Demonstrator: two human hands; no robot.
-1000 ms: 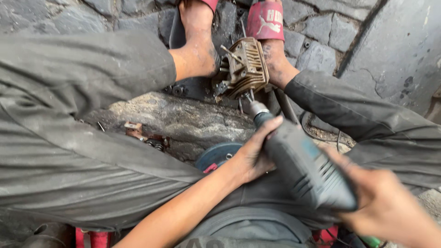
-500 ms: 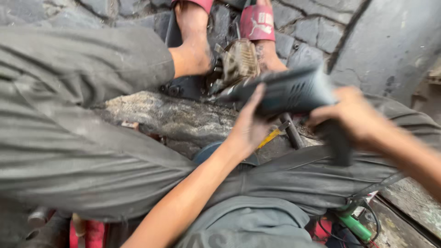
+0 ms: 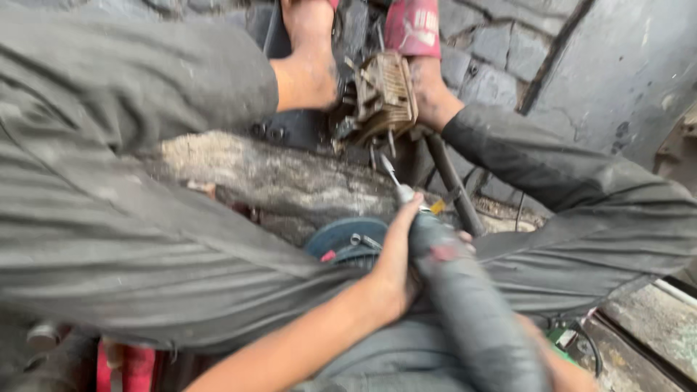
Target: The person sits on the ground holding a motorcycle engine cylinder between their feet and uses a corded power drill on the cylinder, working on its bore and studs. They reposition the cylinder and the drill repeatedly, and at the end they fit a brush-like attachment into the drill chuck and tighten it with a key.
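I grip the grey power drill (image 3: 465, 305) near its nose with my left hand (image 3: 396, 268); my right hand (image 3: 563, 366) clasps its rear (mostly hidden). Its long axis points forward at the finned engine part (image 3: 385, 98), pinned between my feet.

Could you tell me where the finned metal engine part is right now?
In the head view, top centre: the finned metal engine part sits between the person's two feet, just beyond the drill's bit.
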